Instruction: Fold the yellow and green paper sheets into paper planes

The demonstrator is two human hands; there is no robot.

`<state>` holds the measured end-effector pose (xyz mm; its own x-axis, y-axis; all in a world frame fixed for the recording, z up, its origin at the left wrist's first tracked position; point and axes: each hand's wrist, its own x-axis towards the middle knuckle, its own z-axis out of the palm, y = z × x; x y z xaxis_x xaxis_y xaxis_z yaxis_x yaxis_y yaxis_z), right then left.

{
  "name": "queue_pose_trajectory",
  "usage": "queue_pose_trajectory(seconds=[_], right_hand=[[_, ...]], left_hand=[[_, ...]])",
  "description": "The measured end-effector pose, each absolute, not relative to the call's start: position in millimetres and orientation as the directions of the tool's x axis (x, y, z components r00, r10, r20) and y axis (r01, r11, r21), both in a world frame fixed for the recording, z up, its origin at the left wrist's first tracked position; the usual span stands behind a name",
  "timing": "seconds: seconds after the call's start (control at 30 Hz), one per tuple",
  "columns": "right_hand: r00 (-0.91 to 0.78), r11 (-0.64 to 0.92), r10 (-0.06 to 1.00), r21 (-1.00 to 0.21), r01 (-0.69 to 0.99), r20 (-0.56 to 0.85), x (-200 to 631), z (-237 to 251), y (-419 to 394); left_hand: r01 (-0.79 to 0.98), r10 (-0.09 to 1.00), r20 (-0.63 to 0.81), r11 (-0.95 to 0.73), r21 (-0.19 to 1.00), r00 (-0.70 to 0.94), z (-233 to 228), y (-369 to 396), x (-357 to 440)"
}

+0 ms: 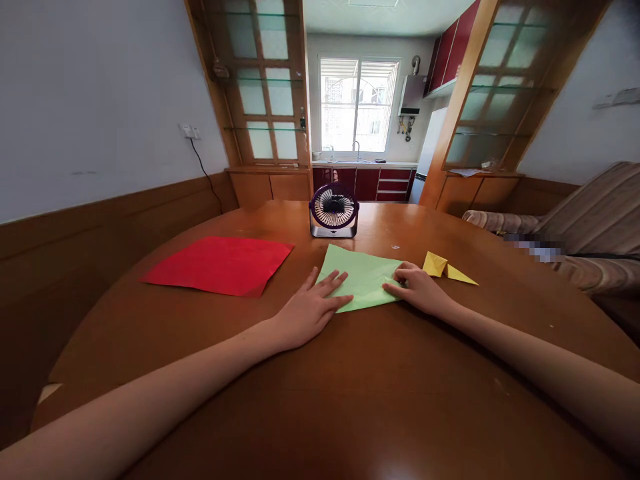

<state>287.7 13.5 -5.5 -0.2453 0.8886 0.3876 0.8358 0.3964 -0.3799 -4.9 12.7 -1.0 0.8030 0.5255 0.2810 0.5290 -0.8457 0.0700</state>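
Both forearms stretch over the round wooden table [320, 400]. Her left hand [307, 310] lies flat, fingers spread, pinning the green paper [363, 273] mid-table; the right hand [417, 288] pinches its folded right edge. I'd press outward along the crease, keeping that flat palm steady.

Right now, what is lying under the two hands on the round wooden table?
A light green paper sheet lies under both: the left hand is flat on its near left edge, and the right hand presses its right corner. The paper beneath the palms is hidden, as is the round wooden table under it.
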Motion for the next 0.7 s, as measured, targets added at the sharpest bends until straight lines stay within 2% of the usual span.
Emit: queue_pose_trajectory(seconds=[0.17, 0.5, 0.7], right_hand=[[-0.237, 0.385, 0.894, -0.382, 0.840, 0.380, 286.0, -3.6, 11.7], [-0.242, 0.390, 0.888, -0.364, 0.846, 0.390, 287.2, -3.9, 13.1], [-0.237, 0.385, 0.894, -0.380, 0.841, 0.381, 287.6, -2.7, 12.6]], left_hand=[[0.491, 0.517, 0.167, -0.853, 0.176, 0.839, -0.8, 15.4, -5.9], [0.403, 0.433, 0.309, -0.902, 0.157, 0.847, -0.2, 10.5, -6.1], [0.371, 0.413, 0.311, -0.910, 0.188, 0.856, 2.6, 11.2, -6.2]])
